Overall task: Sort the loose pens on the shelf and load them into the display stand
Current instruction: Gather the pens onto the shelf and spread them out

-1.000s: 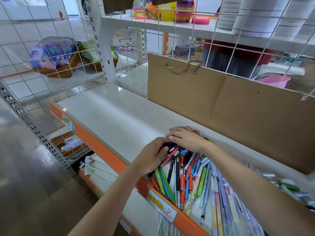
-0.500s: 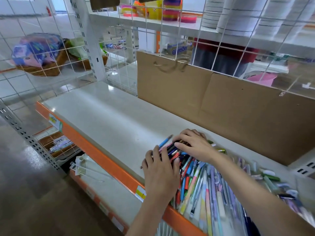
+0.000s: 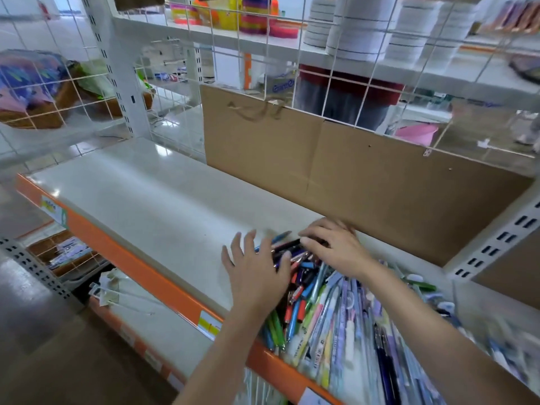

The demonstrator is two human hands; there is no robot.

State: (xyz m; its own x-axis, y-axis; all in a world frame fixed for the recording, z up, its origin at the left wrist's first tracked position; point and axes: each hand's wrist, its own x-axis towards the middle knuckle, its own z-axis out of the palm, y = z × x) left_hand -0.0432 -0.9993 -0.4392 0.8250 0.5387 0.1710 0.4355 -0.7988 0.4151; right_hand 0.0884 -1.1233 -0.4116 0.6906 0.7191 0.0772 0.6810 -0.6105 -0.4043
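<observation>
Your left hand (image 3: 257, 271) lies flat with fingers spread on the heap of loose multicoloured plastic pens (image 3: 327, 311), gripping nothing. Your right hand (image 3: 336, 247) rests on the heap's far end with fingers bent; can't tell if it's got one. Pens sit on the white shelf with the orange front edge (image 3: 152, 206), by the brown cardboard sheet (image 3: 380, 176).

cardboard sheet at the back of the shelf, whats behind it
The cardboard sheet leans against a white wire grid. Above its top edge, through the grid, a pink tub and a person's clothing show. Whatever sits lower behind the cardboard is covered.
</observation>
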